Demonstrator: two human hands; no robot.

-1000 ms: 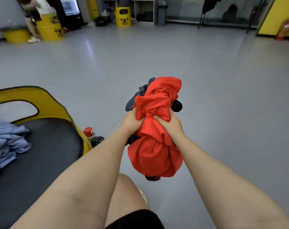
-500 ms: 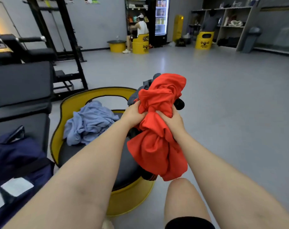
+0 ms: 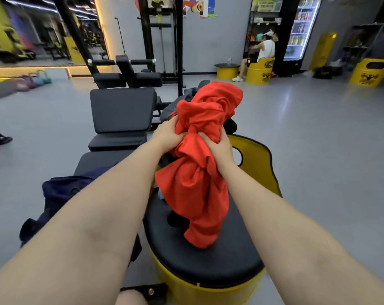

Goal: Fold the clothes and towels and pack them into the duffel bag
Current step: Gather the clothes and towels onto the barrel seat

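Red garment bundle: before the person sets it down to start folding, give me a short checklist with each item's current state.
1. Left hand grips the red garment: ok.
2. Right hand grips it too: ok.
3. Garment spread flat enough to fold: not ok, it is bunched and twisted.
4. Only one piece in the bundle: not ok, dark grey fabric shows behind the red.
5. Landing surface below: ok, the black seat pad of the yellow drum stool lies under the hanging end.
6. Navy duffel bag open to receive clothes: cannot tell, the left arm covers much of it.
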